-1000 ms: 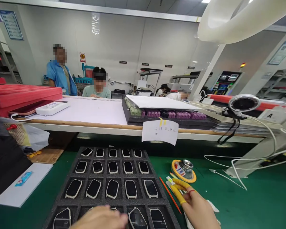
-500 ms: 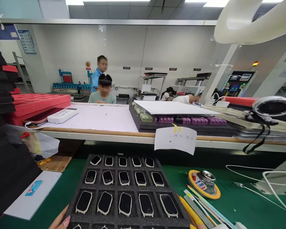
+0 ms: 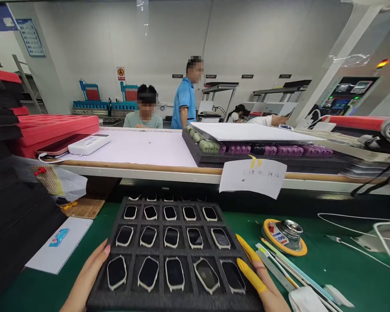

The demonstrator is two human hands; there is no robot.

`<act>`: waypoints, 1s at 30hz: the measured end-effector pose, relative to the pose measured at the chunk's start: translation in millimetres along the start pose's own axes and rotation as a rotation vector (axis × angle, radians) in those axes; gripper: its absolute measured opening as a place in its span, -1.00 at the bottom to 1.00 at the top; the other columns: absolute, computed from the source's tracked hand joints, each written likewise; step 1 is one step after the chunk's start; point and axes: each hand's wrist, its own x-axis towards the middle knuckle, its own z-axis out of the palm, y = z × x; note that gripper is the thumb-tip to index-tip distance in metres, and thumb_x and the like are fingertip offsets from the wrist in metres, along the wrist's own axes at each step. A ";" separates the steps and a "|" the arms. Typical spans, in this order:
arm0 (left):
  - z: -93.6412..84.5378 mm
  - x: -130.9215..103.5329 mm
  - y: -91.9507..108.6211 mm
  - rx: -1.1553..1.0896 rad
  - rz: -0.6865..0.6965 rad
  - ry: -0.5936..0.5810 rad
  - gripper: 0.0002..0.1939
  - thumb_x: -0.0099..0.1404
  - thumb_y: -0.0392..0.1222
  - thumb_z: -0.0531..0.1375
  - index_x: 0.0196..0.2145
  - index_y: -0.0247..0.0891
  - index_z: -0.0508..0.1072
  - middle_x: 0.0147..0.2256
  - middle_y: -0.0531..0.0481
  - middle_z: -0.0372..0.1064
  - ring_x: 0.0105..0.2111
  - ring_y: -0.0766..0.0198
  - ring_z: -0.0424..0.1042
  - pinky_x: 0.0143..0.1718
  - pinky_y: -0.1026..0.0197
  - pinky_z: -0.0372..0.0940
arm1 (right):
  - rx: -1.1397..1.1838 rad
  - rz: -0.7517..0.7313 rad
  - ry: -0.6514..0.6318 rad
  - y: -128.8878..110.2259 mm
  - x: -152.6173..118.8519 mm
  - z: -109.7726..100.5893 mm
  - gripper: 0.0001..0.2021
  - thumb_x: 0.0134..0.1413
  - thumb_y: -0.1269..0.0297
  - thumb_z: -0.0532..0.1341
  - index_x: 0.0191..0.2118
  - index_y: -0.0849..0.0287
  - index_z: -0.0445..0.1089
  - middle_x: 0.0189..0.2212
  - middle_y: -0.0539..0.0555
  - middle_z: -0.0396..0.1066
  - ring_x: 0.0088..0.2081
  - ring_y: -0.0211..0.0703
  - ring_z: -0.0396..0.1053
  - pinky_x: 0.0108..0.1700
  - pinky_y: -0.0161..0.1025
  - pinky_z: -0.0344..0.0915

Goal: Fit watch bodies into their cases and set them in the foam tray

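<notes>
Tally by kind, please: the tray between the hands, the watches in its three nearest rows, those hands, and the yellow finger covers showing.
Black foam tray: 1
Strapless smartwatches: 15
Left hand: 1
Right hand: 1
Yellow finger covers: 2
Total: 20

The green worktop [image 3: 354, 273] carries a white rectangular sheet [image 3: 47, 260] at left and, at right, a clear, silver-capped bottle [image 3: 287, 234] ringed in orange-yellow, slim multicoloured sticks [image 3: 281, 273] and a thin white cable [image 3: 339, 239].
</notes>
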 end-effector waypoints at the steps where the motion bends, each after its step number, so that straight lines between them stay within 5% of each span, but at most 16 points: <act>1: -1.6 5.8 7.1 0.065 0.050 0.005 -0.36 0.42 0.28 -0.10 0.26 -0.07 0.34 0.09 -0.08 0.50 0.07 -0.11 0.49 -0.03 -0.09 0.51 | -0.006 -0.022 -0.009 -7.5 9.0 1.7 -0.41 0.22 -0.06 0.03 0.31 -0.01 0.24 -0.02 0.11 0.56 0.15 0.14 0.41 0.11 0.00 0.41; 5: -8.4 23.0 35.6 0.254 0.257 -0.001 -0.41 0.39 0.20 0.02 0.23 -0.15 0.36 0.22 -0.16 0.35 0.24 -0.15 0.30 0.21 -0.23 0.26 | -0.024 -0.170 -0.054 -38.6 29.8 2.0 -0.40 0.25 0.02 0.06 0.32 0.18 0.20 0.19 0.26 0.36 0.26 0.19 0.27 0.25 0.14 0.24; 8: -0.5 18.6 55.2 0.345 0.442 0.001 -0.51 0.42 0.09 0.04 0.21 -0.08 0.36 0.31 -0.08 0.20 0.37 -0.05 0.03 0.35 -0.24 -0.02 | -0.052 -0.358 -0.088 -70.2 33.0 -6.4 -0.53 0.22 0.10 0.15 0.20 0.09 0.38 0.32 0.20 0.18 0.41 0.18 -0.06 0.38 0.19 -0.03; 11: 20.6 4.8 68.4 0.592 0.699 -0.129 -0.66 0.46 -0.01 0.02 -0.04 -0.04 0.55 0.27 -0.06 0.24 0.37 -0.08 0.01 0.32 -0.26 0.04 | -0.204 -0.658 -0.224 -104.9 33.9 -12.8 -0.73 0.27 0.19 0.17 -0.04 0.05 0.56 0.35 0.20 0.13 0.44 0.28 -0.20 0.38 0.33 -0.14; 14: 40.2 -4.4 71.3 0.757 0.817 -0.213 -0.71 0.45 -0.06 0.06 -0.15 -0.14 0.57 0.29 -0.18 0.18 0.38 -0.18 -0.05 0.29 -0.32 0.06 | -0.300 -0.781 -0.393 -126.5 35.0 -12.6 -0.77 0.25 0.28 0.19 -0.09 0.13 0.57 0.32 0.29 0.18 0.42 0.34 -0.14 0.37 0.37 -0.17; 19: 36.5 -6.8 68.4 0.747 0.822 -0.268 -0.83 0.40 -0.08 0.15 -0.16 -0.16 0.49 0.24 -0.15 0.28 0.35 -0.10 0.06 0.28 -0.25 0.13 | -0.217 -0.763 -0.464 -120.9 30.2 -14.6 -0.76 0.22 0.27 0.23 -0.02 0.16 0.46 0.31 0.25 0.21 0.43 0.18 -0.12 0.37 0.21 0.03; 23: 20.9 -12.0 79.3 0.712 0.774 -0.361 -0.88 0.34 -0.06 0.23 -0.26 -0.12 0.50 -0.19 0.01 0.54 -0.06 0.08 0.49 0.19 -0.11 0.25 | -0.120 -0.675 -0.431 -111.0 23.1 -24.6 -0.89 0.19 0.31 0.27 -0.15 0.06 0.44 -0.04 0.08 0.55 0.12 0.00 0.42 0.35 0.10 0.11; 27: 27.1 -19.3 105.3 0.692 0.649 -0.347 -0.77 0.38 0.05 0.17 -0.25 -0.11 0.54 -0.22 0.04 0.57 -0.17 0.12 0.51 -0.09 0.13 0.36 | -0.085 -0.488 -0.346 -116.9 29.5 -41.7 -0.80 0.26 0.19 0.18 -0.07 0.09 0.45 -0.17 0.09 0.57 -0.21 -0.08 0.49 -0.04 -0.12 0.44; 30: 47.2 -21.7 121.6 0.704 0.602 -0.382 -0.70 0.42 0.08 0.10 -0.25 -0.11 0.54 -0.26 0.07 0.57 -0.25 0.17 0.53 -0.23 0.23 0.35 | -0.125 -0.399 -0.382 -123.8 43.3 -54.1 -0.71 0.23 0.09 0.17 -0.05 0.09 0.49 -0.34 0.05 0.55 -0.38 -0.12 0.43 -0.31 -0.24 0.39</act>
